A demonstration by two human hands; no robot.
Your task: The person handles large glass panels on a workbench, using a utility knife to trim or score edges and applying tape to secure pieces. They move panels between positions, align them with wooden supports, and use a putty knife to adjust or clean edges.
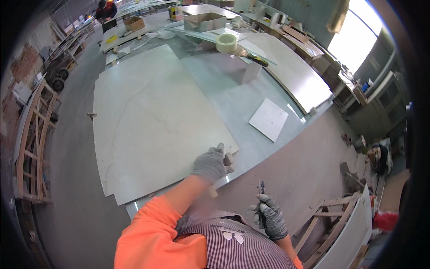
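Observation:
A large pale, faintly veined slab (148, 121) lies on the table at the left. My left hand (209, 163), in a grey glove, rests at the slab's near right corner. Between its thumb and fingers is a small beige block (229, 158) at the edge. Another small light block (212, 193) shows below that edge. My right hand (271, 217), also gloved, is off the table's near side, with its fingers closed round a slim dark tool (261, 190) held upright. The tool's exact kind is not clear.
A small white square tile (268, 119) lies on the grey tabletop (215, 78). Farther back are a tape roll (226, 43), a dark-handled scraper (256, 58), an open box (205, 21) and another slab (286, 62). Wooden racks (33, 143) stand left; a person (106, 13) stands far off.

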